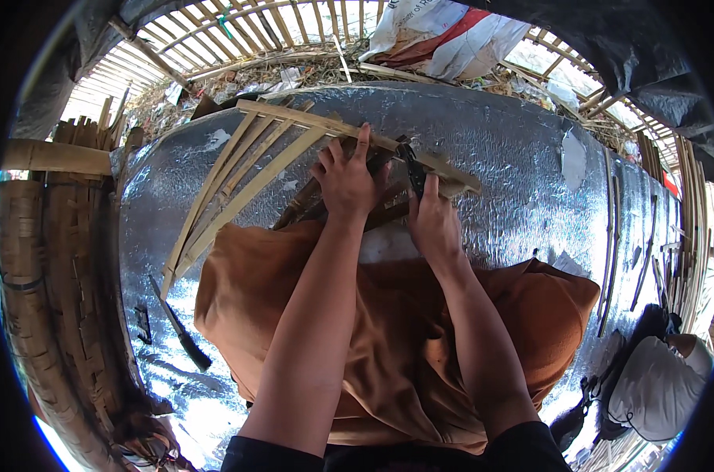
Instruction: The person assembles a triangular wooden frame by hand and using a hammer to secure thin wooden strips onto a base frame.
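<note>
The site appears to be a makeshift bamboo workshop: slatted bamboo fencing and black plastic sheeting border a foil-faced ground sheet; bamboo strips, a knife and thick culms indicate bamboo working.

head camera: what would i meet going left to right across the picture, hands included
thick bamboo poles → black-handled knife → left hand → right hand → torn pale patch → long thin dark stick → pale rounded bundle
</note>
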A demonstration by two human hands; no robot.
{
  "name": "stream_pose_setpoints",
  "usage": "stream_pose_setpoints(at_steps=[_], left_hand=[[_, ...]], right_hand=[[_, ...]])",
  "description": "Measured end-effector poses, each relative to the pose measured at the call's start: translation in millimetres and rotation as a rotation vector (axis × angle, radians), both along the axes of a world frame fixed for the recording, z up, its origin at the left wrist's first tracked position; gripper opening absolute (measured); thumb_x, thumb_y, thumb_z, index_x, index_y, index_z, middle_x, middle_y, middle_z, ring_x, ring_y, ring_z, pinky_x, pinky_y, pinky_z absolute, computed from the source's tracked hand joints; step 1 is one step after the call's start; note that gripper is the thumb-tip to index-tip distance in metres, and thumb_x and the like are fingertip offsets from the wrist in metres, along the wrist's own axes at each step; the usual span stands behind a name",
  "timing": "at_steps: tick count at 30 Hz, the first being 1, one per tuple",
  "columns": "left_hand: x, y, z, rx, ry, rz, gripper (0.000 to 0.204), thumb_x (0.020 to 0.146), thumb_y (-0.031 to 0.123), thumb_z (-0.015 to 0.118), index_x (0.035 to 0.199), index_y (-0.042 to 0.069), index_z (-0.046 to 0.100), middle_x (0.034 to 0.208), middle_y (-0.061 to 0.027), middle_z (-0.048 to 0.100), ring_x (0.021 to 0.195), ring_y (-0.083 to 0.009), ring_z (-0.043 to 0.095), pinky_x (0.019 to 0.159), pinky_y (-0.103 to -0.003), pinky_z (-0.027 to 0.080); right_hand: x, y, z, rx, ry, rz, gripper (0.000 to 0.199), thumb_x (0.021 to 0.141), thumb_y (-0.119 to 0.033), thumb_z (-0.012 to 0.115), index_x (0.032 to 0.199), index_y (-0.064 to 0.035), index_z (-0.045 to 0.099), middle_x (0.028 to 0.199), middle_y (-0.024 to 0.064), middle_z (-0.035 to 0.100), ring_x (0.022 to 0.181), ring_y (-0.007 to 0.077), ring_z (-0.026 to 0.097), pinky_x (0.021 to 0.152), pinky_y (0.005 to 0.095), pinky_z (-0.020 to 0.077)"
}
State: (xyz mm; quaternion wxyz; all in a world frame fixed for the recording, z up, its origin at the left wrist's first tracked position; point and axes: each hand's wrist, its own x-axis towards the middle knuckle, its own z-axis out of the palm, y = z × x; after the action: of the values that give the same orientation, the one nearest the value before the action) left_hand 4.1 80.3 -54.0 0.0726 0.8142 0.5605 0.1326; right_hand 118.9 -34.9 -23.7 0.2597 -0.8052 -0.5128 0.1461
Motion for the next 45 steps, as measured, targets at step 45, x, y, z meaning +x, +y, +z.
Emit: stream_pose_setpoints(at_steps=[45], left_hand=[[-2, 1, -5, 0.034, 0.128, 0.026, 0.08, 0.089, 0.055, 0.069, 0.159, 0.036, 0.035, 0.135, -0.0224, 0.047, 0.125, -0.0431, 0.048, 0.1, -0.059, 0.039]], right_hand=[[-1, -2, 36, 0.244, 0.033, -0.028, 0.036, 0.101, -0.018, 0.06, 0.128, 0.0013, 0.044, 0.075, 0.0296, 0.067, 0.069, 0.0503, 0.068, 0.056, 0.0595, 0.0542]])
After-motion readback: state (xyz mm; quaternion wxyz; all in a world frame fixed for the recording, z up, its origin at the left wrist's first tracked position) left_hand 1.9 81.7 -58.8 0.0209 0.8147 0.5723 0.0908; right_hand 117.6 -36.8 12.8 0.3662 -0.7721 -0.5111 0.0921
